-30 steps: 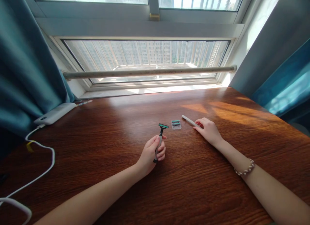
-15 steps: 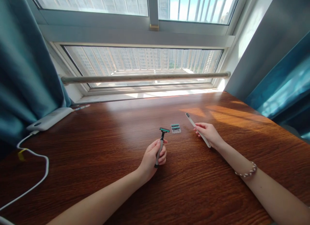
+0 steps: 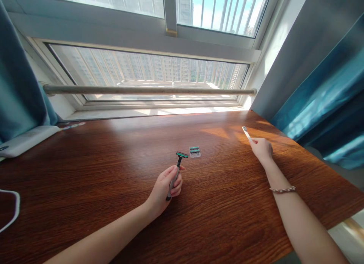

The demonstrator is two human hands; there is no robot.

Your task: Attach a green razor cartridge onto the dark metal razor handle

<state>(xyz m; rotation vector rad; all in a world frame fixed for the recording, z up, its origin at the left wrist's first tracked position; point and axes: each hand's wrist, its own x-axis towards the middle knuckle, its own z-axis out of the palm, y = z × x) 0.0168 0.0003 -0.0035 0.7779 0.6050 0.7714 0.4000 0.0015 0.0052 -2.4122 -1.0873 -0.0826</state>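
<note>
A razor (image 3: 175, 177) with a grey handle and a green-and-black head is in my left hand (image 3: 164, 188), its head pointing up and away from me. My fingers are wrapped round the handle. Off to the right, my right hand (image 3: 262, 148) is closed on a white toothbrush (image 3: 247, 133); the brush head points to the far left, and the rest of the handle is hidden by the hand. A small clear case (image 3: 195, 152) holding green-and-black razor blade cartridges lies on the table just right of the razor head.
The brown wooden table (image 3: 113, 150) reaches to the window sill. At the left lie a white power strip or power bank (image 3: 31, 140) and a white cable (image 3: 17, 207). A metal rail (image 3: 150, 90) crosses the window, with blue curtains (image 3: 307, 93) at both sides.
My right hand has moved right and away from me with the toothbrush, and it has turned so that its back shows. The view has swung slightly right. My left hand keeps its hold on the razor.
</note>
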